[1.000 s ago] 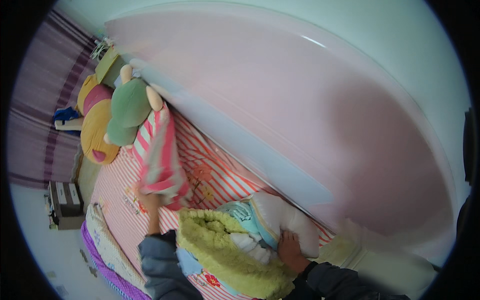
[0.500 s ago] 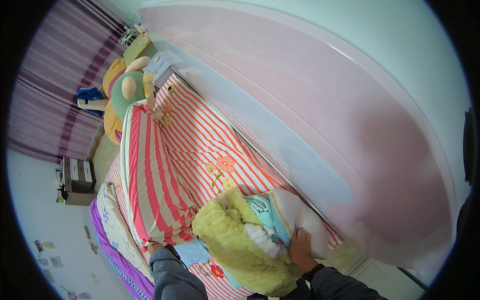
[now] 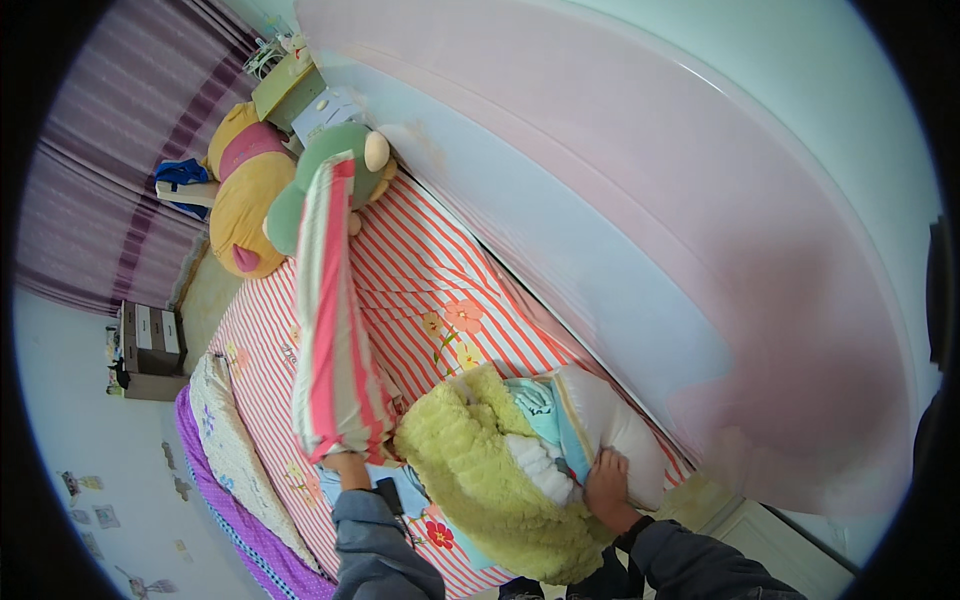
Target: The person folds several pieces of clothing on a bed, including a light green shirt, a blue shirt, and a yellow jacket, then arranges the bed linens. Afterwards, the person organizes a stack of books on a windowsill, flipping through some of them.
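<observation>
A: What lies farthest left?
B: Purple bedding (image 3: pixel 215 470) along the bed's edge, then a yellow plush toy (image 3: pixel 245 210) beyond it.

A: And the pink-and-white striped bundle (image 3: pixel 328 330)?
B: It stands on end over the striped sheet (image 3: pixel 425 255), partly in front of a green plush toy (image 3: pixel 290 215). The left hand (image 3: pixel 348 468) seems closed on its near end, though the fingertips are hidden.

A: Farther right?
B: A yellow-green fleece (image 3: pixel 455 450), then the right hand (image 3: pixel 608 488), fingers slightly bent on a white pillow (image 3: pixel 635 460); whether it grips, one cannot tell.

A: Which step is this?
B: Probably shifting the bundle one-handed. The next move calls for a firm left hold and room beside the fleece.
</observation>
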`<control>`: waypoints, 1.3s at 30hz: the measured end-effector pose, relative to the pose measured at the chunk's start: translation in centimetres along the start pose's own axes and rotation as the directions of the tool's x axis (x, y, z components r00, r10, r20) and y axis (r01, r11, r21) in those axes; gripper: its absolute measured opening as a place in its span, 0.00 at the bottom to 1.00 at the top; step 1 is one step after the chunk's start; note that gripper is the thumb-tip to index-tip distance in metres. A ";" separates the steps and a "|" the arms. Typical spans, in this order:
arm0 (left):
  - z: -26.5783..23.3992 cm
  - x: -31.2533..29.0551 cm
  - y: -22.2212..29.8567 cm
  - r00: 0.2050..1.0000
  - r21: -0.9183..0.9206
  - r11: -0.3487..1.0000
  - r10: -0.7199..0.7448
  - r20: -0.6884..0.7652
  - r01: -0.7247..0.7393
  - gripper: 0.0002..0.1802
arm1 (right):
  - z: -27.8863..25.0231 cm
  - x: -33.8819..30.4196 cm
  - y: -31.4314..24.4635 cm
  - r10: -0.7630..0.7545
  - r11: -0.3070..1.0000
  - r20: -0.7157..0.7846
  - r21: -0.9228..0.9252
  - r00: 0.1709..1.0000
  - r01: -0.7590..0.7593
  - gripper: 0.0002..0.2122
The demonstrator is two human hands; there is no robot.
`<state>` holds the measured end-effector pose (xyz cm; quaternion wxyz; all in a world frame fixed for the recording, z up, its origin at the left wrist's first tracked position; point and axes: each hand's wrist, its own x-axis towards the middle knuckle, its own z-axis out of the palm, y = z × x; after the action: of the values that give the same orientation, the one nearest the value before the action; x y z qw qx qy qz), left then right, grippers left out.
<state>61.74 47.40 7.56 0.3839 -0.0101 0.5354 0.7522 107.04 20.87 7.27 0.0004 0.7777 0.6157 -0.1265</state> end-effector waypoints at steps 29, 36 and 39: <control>10.1 -23.0 -16.8 0.321 0.320 0.225 -0.037 0.946 -0.920 0.26 | -2.6 -0.4 0.5 -0.090 0.992 0.024 -0.084 0.996 0.092 0.29; 10.8 -12.4 -9.1 0.956 0.871 0.491 -0.256 0.146 -0.001 0.41 | -2.1 -0.5 0.2 -0.054 0.995 -0.086 -0.083 0.995 0.047 0.26; 17.5 -11.6 -5.3 0.891 0.794 0.608 -0.373 0.259 0.024 0.36 | -2.1 -0.5 0.1 -0.055 0.994 -0.077 -0.096 0.996 0.048 0.26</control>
<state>79.99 55.79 15.75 0.5344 0.2484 0.7098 0.3859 107.41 20.72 9.40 0.0096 0.7652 0.6403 -0.0663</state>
